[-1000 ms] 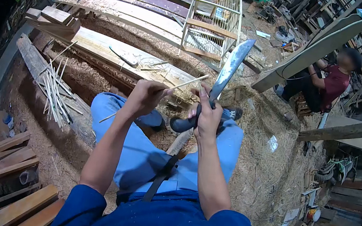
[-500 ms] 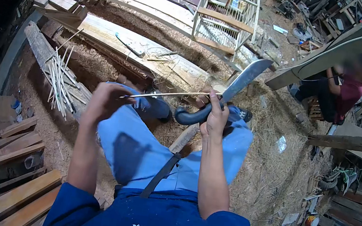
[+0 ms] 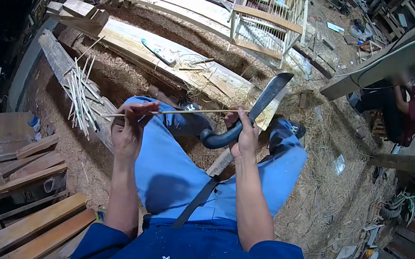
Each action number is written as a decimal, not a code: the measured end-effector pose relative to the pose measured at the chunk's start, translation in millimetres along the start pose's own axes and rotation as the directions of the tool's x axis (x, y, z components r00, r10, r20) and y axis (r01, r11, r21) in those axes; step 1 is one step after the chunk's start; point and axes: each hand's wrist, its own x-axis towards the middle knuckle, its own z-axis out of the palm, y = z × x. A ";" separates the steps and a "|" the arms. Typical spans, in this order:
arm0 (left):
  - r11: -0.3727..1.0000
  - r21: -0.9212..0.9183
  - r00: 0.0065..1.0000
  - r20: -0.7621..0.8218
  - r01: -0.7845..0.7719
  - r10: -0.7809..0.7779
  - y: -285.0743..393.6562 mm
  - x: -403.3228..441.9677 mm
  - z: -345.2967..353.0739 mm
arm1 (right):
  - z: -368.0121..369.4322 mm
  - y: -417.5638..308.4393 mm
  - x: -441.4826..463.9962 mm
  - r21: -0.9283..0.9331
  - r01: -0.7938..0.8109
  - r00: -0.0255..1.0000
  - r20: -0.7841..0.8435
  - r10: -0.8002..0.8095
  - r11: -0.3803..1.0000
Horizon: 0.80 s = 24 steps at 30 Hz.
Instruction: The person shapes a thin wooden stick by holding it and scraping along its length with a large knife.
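Observation:
A thin bamboo stick [image 3: 188, 112] stretches between my hands. My left hand [image 3: 129, 130] holds it near one end, thumb and fingers about it, with a short tip poking out to the left. My right hand [image 3: 245, 138] grips a large knife [image 3: 269, 98] with a dark, hooked handle [image 3: 216, 140]. Its broad blade points up and away from me. The stick's far end meets the fingers of my right hand close to the base of the blade; the exact contact there is hidden.
Left lies a pile of thin sticks [image 3: 81, 95] on a weathered plank [image 3: 55, 57]. A blue-handled curved tool [image 3: 157, 52] rests on the long beam [image 3: 125, 33] ahead. Beyond stands a slatted wooden cage [image 3: 270, 19]. A person [image 3: 414, 109] sits at the right, near a slanted board [image 3: 383, 63].
My left hand has turned and its fingers have loosened somewhat around the stick, showing more of its end. The knife blade has tilted to be steeper. The whole view has shifted slightly.

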 end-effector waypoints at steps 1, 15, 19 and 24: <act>0.993 -0.043 0.994 -0.012 -0.110 0.110 -0.7 5.3 11.6 | 2.8 -3.7 -2.3 -0.031 -0.013 1.000 -0.014 0.012 0.999; 0.906 0.031 0.905 0.077 -0.422 0.418 -21.2 50.1 77.4 | -20.3 -21.2 -71.0 -0.642 -0.071 0.996 -0.009 0.085 0.763; 0.896 0.070 0.898 0.090 -0.438 0.432 -39.4 54.3 78.8 | -12.7 -19.7 -75.7 -0.724 0.018 0.987 0.123 0.103 0.690; 0.922 0.113 0.928 0.092 -0.370 0.361 -37.7 56.5 82.4 | -7.3 -9.2 -70.5 -0.784 0.275 0.941 0.338 0.011 0.557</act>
